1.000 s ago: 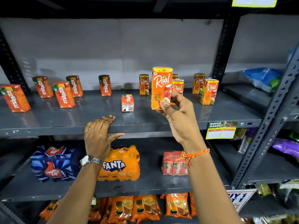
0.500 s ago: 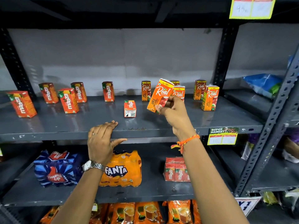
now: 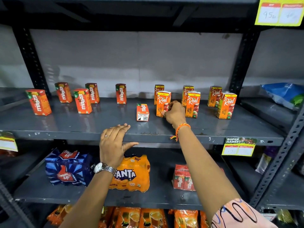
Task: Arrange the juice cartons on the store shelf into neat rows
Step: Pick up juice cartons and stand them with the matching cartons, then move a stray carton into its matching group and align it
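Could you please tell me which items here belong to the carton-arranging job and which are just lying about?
Job: Real cartons, Maaza cartons, tipped carton, right hand.
Not: Fanta pack, Thums Up pack, price tag.

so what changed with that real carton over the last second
The right hand carried the Real apple carton from mid-air, tilting it on the way, down onto the shelf, upright in front of a back-row carton; fingers remain on it. The left hand stayed flat on the shelf edge, and the Maaza cartons did not move.
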A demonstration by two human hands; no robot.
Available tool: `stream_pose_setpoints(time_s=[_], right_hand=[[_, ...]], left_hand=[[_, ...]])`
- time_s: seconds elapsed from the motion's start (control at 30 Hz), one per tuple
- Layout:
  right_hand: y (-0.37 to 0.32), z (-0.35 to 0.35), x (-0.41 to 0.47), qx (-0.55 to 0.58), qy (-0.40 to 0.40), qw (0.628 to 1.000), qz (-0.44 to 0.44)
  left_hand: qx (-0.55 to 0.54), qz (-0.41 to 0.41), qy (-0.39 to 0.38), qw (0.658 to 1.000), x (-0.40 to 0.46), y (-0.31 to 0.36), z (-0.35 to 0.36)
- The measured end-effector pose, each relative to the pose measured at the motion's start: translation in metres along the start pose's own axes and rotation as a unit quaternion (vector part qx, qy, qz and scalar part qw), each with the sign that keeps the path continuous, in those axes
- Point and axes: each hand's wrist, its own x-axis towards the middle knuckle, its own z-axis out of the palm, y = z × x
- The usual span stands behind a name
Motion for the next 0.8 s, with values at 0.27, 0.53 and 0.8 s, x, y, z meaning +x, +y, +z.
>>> stream_pose_setpoints(time_s=[0.27, 0.53, 0.8], right_hand=[[0.003, -0.001, -0.001, -0.020, -0.003, 1.000, -0.006], [-0.008, 0.012, -0.046, -0.017, 0.176, 0.982, -0.059], [-0.056, 0.060, -0.058, -0.100, 0.075, 0.991, -0.043]], left_hand=[[0.017, 0.024, -0.031, 0.999, -0.001, -0.007, -0.003], [0.002, 0.008, 0.018, 1.000, -0.009, -0.073, -0.012], [0.006, -0.016, 0.043, 0.999, -0.016, -0.137, -0.029]])
